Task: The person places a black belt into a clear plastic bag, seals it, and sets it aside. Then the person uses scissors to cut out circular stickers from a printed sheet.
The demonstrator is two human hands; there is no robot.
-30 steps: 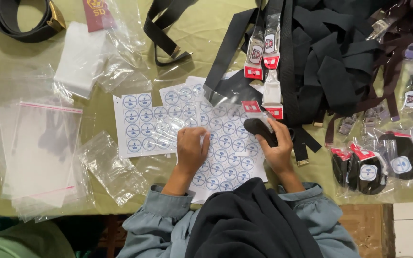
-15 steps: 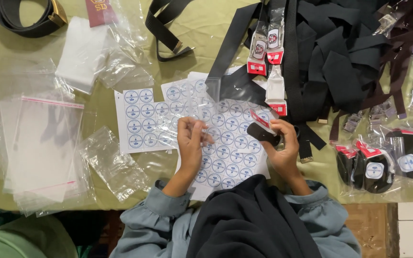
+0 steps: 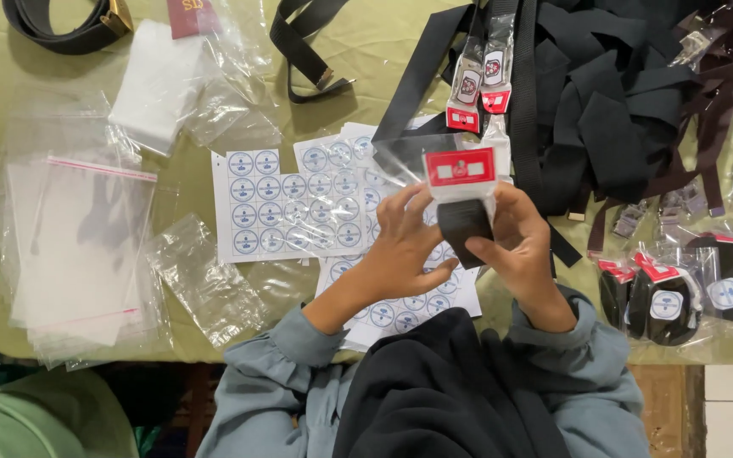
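Head view shows both your hands lifted above the desk (image 3: 366, 51), holding one small packet (image 3: 461, 203) between them. Your left hand (image 3: 405, 246) has its fingers (image 3: 417, 202) curled on the left side of the packet. Your right hand (image 3: 515, 246) has its fingers closed on the right side, with the thumb on the front. The packet is a rolled black belt in a clear bag with a red card on top. Under your hands lie sheets of round blue stickers (image 3: 286, 203). Black belts (image 3: 604, 93) are piled to the right. Finished packets (image 3: 680, 293) sit near your right arm. Clear bags (image 3: 78, 246) lie stacked well to the left.
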